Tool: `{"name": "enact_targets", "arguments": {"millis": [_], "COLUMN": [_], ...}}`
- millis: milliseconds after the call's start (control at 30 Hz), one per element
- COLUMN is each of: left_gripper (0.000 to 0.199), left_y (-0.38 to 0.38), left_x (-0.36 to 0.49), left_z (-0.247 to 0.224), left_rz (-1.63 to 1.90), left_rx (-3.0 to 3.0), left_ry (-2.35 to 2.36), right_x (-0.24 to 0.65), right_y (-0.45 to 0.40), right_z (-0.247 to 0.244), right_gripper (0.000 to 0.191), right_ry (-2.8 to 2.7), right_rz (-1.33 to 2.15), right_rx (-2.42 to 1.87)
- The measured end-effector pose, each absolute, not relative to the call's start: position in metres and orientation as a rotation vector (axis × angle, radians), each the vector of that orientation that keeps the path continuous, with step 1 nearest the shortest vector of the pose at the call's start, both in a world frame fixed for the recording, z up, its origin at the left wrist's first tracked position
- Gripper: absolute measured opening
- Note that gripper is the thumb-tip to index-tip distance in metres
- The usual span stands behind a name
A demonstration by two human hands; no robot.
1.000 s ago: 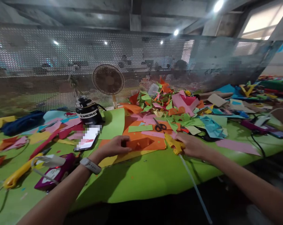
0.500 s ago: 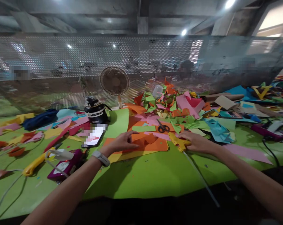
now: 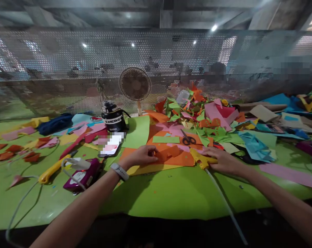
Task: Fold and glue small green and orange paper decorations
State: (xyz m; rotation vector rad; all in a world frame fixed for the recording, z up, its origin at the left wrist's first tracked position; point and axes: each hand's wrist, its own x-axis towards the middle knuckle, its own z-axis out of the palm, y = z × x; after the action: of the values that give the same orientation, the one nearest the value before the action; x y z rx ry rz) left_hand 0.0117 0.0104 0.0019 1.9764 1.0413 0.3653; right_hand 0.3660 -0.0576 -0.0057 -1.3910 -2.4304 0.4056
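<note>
My right hand (image 3: 220, 159) is closed around the handle of a yellow hot glue gun (image 3: 201, 160), whose nozzle points away from me. A long pale glue stick (image 3: 225, 203) trails from its back end towards the table's front edge. My left hand (image 3: 143, 155), with a pale watch (image 3: 119, 171) on its wrist, has its fingers curled at the end of a folded orange paper piece (image 3: 171, 151). That piece lies over flat orange sheets (image 3: 184, 161) on a yellow sheet. Beyond them are a light green paper strip (image 3: 166, 139) and dark scissors (image 3: 188, 140).
A second yellow tool (image 3: 49, 173) lies left beside a purple power strip (image 3: 80, 181) with a white plug. Behind stand a phone (image 3: 111, 146), a black jug (image 3: 113, 119) and a fan (image 3: 135, 84). Heaped paper scraps (image 3: 187, 113) fill the back, before a perforated screen (image 3: 156, 51).
My view has turned slightly left, so things sit further right. The fingers of my left hand have drawn closer together at the orange piece. My right hand stays on the glue gun.
</note>
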Motion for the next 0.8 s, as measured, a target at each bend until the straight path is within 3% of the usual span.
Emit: {"name": "enact_targets", "arguments": {"millis": [433,600,800], "left_gripper": [0.019,0.022,0.032], "left_y": [0.02,0.016,0.009], "left_x": [0.0,-0.003,-0.005], "left_z": [0.003,0.005,0.004], "left_rz": [0.333,0.354,0.326], "left_rx": [1.943,2.02,2.078], "left_ry": [1.053,1.033,1.049], "right_x": [0.403,0.376,0.293], "right_y": [-0.05,-0.048,-0.002], "right_z": [0.033,0.053,0.053], "right_gripper": [0.051,0.047,0.037], "right_ry": [-2.571,-2.482,-2.603], "right_rz": [0.531,0.38,0.329], "right_rx": [-1.548,-1.691,-1.403]}}
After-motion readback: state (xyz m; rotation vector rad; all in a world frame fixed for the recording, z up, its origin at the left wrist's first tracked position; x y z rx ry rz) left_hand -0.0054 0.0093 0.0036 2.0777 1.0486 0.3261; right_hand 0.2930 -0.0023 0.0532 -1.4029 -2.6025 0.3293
